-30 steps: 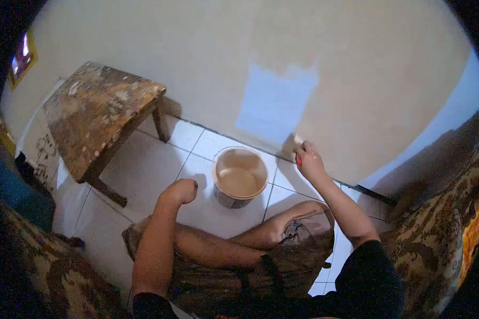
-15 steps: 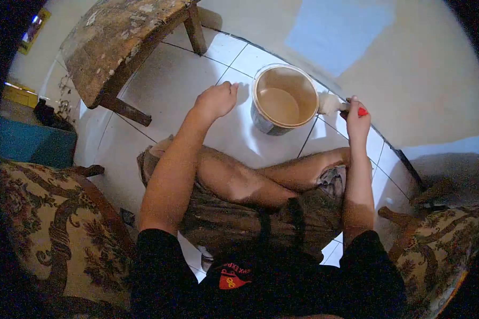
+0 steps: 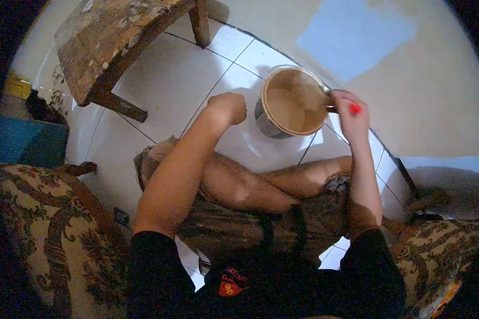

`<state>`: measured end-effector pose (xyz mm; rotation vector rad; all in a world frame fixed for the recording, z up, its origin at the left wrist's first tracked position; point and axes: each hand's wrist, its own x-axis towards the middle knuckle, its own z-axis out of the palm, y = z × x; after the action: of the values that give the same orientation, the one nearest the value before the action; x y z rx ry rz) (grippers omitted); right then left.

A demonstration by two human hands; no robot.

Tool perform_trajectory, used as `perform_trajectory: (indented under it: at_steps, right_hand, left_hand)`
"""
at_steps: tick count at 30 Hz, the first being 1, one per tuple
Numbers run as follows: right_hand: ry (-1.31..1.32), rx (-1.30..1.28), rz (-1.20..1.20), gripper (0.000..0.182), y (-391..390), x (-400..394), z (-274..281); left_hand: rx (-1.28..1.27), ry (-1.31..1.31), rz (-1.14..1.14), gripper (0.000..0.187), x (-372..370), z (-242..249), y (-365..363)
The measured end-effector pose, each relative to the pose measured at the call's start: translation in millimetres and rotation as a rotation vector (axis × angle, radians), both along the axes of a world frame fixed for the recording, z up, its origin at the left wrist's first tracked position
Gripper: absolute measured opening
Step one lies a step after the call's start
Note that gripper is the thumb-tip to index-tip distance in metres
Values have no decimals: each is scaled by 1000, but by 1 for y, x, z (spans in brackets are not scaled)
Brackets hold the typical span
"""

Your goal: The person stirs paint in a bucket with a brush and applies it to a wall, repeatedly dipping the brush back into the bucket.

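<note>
My right hand [image 3: 352, 115] grips a paintbrush [image 3: 315, 95] whose red handle end [image 3: 355, 108] shows over the back of the hand. The pale bristles are smeared by motion and overlap the bucket's opening, close to its right rim. The round paint bucket [image 3: 264, 109] stands upright on the floor, with light brown paint [image 3: 285, 109] inside. To the left of the bucket, apart from it, my left hand [image 3: 228, 108] is closed in a loose fist above the tiles, with nothing showing in it.
A paint-stained wooden bench [image 3: 117, 42] stands at the upper left. The wall [image 3: 420, 101] carries a pale blue patch [image 3: 351, 40] beside beige. Patterned upholstered chairs [image 3: 64, 228] flank me. My crossed legs [image 3: 250, 183] rest on the white tile floor [image 3: 218, 69].
The brush has swung from beside the bucket's right rim to over its opening. My right hand has turned and moved slightly left; my left hand has shifted a little right and down.
</note>
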<state>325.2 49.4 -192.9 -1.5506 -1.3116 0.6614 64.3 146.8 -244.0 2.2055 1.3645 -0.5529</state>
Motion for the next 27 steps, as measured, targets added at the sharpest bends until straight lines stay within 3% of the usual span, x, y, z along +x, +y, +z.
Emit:
perform_trajectory:
  at_steps: [1,2,4,5,8,11,17,23,27]
  right_hand:
    - [-176,-113,196,25,10,-6,-1]
    - [-174,-112,195,25,19,-13,-3]
    - [-550,-385,357,24,39,-26,-8]
    - [-550,-386,355,24,45,-30,-13]
    - [-885,-406,425,30,59,-35,-37]
    - [-831,-345,365,37,54,-43,-43]
    - [-782,-476,345,36,51,-46,-48]
    - [-820,-399,352,34,53,-39,-66]
    - [-709,-360,312,32,42,-38,-36]
  left_hand:
    - [0,1,1,36,1,0,1]
    - [-9,7,-4,36,2,0,2]
    - [-19,13,-8,36,1,-2,3]
    - [0,-9,-12,36,-1,-3,2]
    - [13,-28,-20,34,-2,1,4]
    - [-1,-26,-22,32,0,2,7]
    - [18,-48,-82,30,5,-11,13]
    - [3,3,-92,32,7,-16,13]
    - [20,-11,-81,33,6,-18,14]
